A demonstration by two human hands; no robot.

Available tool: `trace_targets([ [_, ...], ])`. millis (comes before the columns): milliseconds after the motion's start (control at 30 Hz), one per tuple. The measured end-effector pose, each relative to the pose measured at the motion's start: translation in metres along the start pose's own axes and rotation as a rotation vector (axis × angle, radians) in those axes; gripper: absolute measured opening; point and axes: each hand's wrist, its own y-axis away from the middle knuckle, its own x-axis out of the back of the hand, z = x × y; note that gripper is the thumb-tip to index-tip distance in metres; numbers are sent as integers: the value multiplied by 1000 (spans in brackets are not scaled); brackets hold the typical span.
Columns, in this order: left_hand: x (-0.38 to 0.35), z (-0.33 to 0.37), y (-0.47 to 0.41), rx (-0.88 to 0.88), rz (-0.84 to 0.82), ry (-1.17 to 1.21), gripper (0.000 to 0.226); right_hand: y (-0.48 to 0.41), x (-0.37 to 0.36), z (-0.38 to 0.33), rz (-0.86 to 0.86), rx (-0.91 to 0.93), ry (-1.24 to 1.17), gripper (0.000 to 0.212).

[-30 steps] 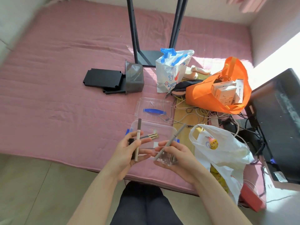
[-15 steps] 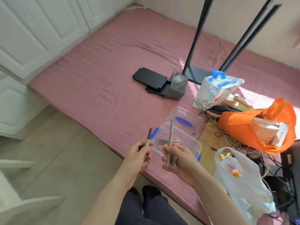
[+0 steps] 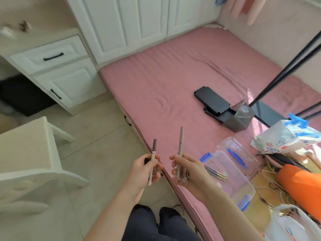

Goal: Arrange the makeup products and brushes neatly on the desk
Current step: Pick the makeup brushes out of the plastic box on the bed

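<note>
The left hand point(image 3: 144, 171) is curled round a slim makeup pencil point(image 3: 153, 153), which stands nearly upright with its dark cap pointing up and away and its pale lower end poking out below the palm. Just beside it, not touching, the right hand point(image 3: 192, 174) grips a longer grey-beige pencil point(image 3: 180, 141), also close to vertical with its tip pointing away. Something small and dark is tucked against that palm, but I cannot tell what. Both forearms reach forward from below, palms turned inward toward each other. Right of the right hand a clear plastic box point(image 3: 243, 188) with blue clips lies open on the pink mattress point(image 3: 165, 87), a few brushes point(image 3: 215, 173) inside it and its lid point(image 3: 243, 150) just beyond. Farther out beyond the right hand sit a flat black case point(image 3: 212, 100) and a grey box point(image 3: 239, 117). A white chair point(image 3: 26, 145) stands left of the left hand, and the white desk point(image 3: 57, 70) is farther off beyond that.
</note>
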Motion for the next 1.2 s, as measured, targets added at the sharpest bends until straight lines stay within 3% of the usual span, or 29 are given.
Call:
trace_targets([
  [233, 108, 17, 5, -48, 127, 71, 11, -29, -97, 19, -33, -5, 261, 14],
  [533, 222, 28, 8, -97, 244, 201, 19, -72, -193, 29, -114, -57, 205, 18],
  [933, 271, 68, -40, -40, 363, 341, 21, -150, -254, 1, -146, -78, 277, 12],
  [1200, 292, 141, -120, -99, 350, 339, 24, -245, -297, -70, -159, -77, 379, 11],
])
